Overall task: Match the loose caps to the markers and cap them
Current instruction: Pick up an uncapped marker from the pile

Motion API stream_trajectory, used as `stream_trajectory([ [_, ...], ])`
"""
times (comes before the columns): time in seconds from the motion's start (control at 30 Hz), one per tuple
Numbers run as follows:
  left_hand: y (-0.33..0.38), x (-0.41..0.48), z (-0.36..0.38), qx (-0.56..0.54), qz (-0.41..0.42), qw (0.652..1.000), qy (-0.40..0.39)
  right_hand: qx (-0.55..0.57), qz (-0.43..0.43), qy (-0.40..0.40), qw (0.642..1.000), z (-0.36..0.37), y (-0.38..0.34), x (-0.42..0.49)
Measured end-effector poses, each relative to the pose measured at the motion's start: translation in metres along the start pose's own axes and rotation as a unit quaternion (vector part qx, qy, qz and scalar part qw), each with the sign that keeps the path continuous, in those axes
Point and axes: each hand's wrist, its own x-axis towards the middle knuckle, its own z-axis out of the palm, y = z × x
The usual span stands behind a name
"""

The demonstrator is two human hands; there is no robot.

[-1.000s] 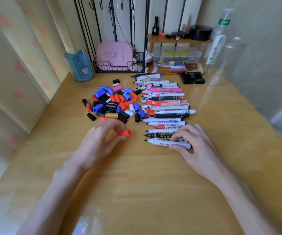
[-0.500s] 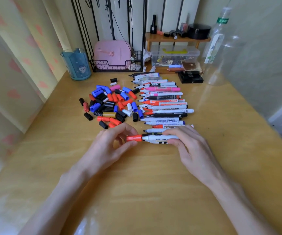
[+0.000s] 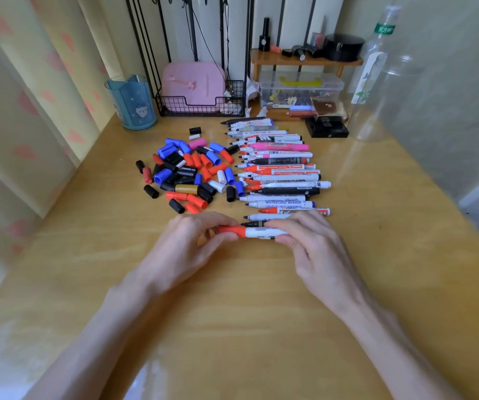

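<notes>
Two hands share one white marker (image 3: pixel 264 232) low at the wooden desk (image 3: pixel 232 313), just in front of the row of uncapped markers (image 3: pixel 284 180). The left hand (image 3: pixel 186 246) pinches the red cap (image 3: pixel 234 230) between thumb and fingers. The right hand (image 3: pixel 316 249) grips the barrel, fingers curled over it. The cap sits on the marker's left end. Long axis runs left to right, cap end pointing left. Barrel white with dark print, partly hidden. The pile of loose caps (image 3: pixel 186 174) lies beyond the left hand.
</notes>
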Motion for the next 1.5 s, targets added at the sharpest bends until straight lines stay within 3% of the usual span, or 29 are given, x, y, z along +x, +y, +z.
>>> stream_trajectory([
  [0.2,-0.044,-0.004,-0.017,0.138,-0.040,0.990,0.016,-0.035,0.055,0.041,0.997,-0.010,0.018,-0.004],
  [0.47,-0.049,-0.005,-0.033,0.102,-0.065,0.992,0.039,-0.037,0.049,0.029,0.998,-0.008,0.015,-0.004],
  [0.6,-0.069,-0.008,-0.034,0.204,-0.108,0.970,0.071,-0.036,0.054,0.027,0.998,-0.007,0.014,-0.004],
  [0.8,-0.073,-0.005,-0.030,0.244,-0.075,0.964,0.075,-0.042,0.053,0.017,0.998,-0.006,0.013,-0.003],
  [0.97,-0.074,-0.002,-0.033,0.218,-0.049,0.972,0.074,-0.041,0.056,0.018,0.997,-0.005,0.014,-0.004],
  [1.1,-0.042,0.000,-0.024,0.048,-0.075,0.990,0.110,-0.028,0.057,0.027,0.998,-0.006,0.014,-0.003],
  [1.17,-0.020,0.001,-0.013,-0.005,-0.046,0.996,0.080,-0.020,0.053,0.033,0.998,-0.006,0.012,-0.003],
  [1.27,-0.006,0.001,-0.003,-0.003,-0.001,0.999,0.041,-0.012,0.046,0.042,0.998,-0.008,0.012,-0.003],
  [1.5,-0.002,-0.001,0.005,-0.005,-0.008,0.999,0.033,-0.010,0.038,0.043,0.998,-0.008,0.011,-0.002],
])
